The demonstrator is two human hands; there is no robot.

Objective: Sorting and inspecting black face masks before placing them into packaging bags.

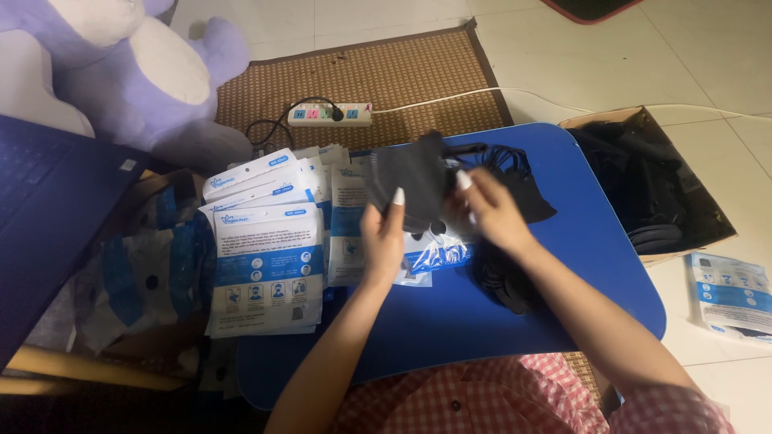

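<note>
**Blue counter on a tiled floor**

A blue counter [579, 265] with rounded corners carries a fanned stack of white-and-blue printed pouches [269, 265] at its left, a clear plastic wrapper [434, 255] near the middle and loose black face masks [503, 281] toward the right. The pale tiled floor [708, 56] bears a woven brown mat [386, 76] with a white power strip [331, 114], an open cardboard box [643, 177] of black masks, and one more pouch [733, 293].
</note>
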